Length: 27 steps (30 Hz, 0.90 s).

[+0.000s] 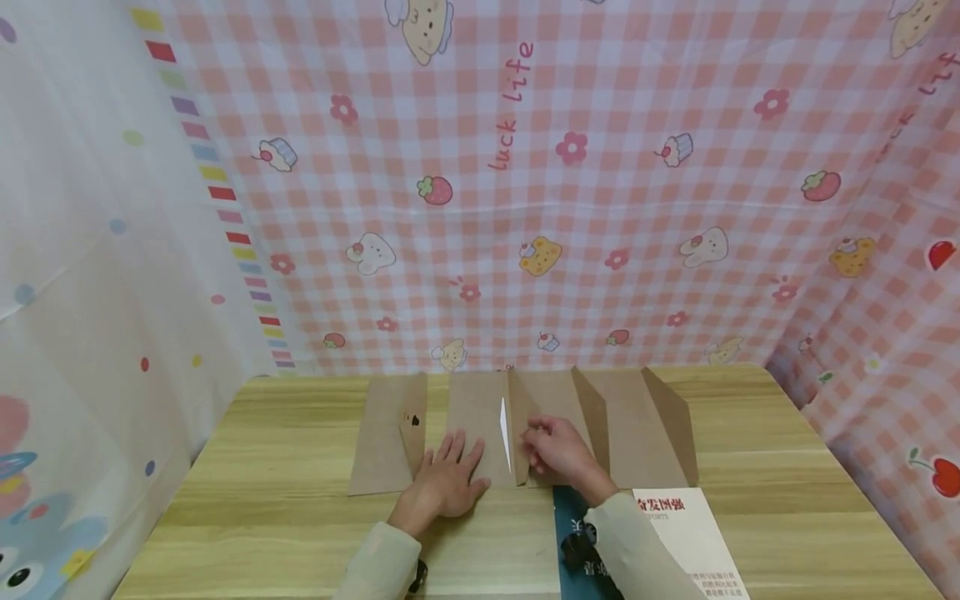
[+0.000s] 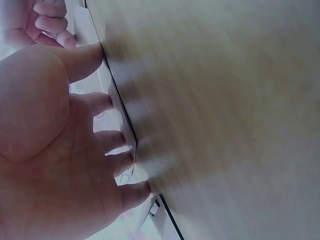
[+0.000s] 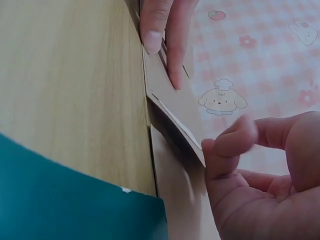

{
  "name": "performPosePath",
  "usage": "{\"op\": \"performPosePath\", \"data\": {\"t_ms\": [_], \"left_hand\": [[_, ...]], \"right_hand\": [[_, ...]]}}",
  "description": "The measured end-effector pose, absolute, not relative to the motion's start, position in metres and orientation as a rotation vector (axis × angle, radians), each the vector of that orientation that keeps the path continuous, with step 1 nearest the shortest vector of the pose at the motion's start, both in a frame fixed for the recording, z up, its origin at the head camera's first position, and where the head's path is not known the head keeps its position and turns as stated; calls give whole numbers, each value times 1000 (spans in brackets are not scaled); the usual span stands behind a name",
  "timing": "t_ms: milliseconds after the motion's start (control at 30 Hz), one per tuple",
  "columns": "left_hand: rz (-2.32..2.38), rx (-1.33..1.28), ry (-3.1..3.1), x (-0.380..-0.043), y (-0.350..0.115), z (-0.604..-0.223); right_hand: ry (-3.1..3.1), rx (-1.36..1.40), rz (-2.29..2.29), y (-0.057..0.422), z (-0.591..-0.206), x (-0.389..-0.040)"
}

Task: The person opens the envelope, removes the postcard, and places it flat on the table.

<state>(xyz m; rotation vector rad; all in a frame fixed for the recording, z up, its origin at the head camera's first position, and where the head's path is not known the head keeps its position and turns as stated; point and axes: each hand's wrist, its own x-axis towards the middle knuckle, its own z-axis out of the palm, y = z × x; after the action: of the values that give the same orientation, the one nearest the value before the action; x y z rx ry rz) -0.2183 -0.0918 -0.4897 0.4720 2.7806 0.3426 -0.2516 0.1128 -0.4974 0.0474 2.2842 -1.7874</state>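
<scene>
Kraft-paper envelopes stand side by side in a row on the table, their flaps raised. My left hand (image 1: 446, 487) rests with spread fingers on the second envelope (image 1: 477, 408), its thumb near the front edge. That envelope's flap (image 1: 518, 442) stands up on the right, with a thin white strip (image 1: 505, 433) showing beside it. At this flap my right hand (image 1: 558, 450) has curled fingers, the fingertips pinching its edge. In the right wrist view, the right fingertips (image 3: 210, 150) meet the flap's outer end, close to the white strip (image 3: 177, 122).
On the left lies another envelope (image 1: 378, 433), a dark mark on its flap. Two more (image 1: 555, 396) (image 1: 630, 433) continue the row to the right. A teal booklet (image 1: 567, 525) and a white one (image 1: 686, 533) lie beneath my right forearm. A checked curtain (image 1: 525, 208) hangs behind the table (image 1: 247, 492).
</scene>
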Motion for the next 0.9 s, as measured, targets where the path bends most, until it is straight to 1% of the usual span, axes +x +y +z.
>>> {"op": "performPosePath", "data": {"t_ms": [233, 600, 900], "left_hand": [[351, 474, 2784, -219, -92, -490], [382, 472, 2784, -219, -92, -491], [469, 490, 2804, -218, -92, -495]], "right_hand": [[2296, 67, -1761, 112, -500, -254], [2582, -24, -1468, 111, -506, -265], [2621, -42, -1437, 108, -508, -266]]}}
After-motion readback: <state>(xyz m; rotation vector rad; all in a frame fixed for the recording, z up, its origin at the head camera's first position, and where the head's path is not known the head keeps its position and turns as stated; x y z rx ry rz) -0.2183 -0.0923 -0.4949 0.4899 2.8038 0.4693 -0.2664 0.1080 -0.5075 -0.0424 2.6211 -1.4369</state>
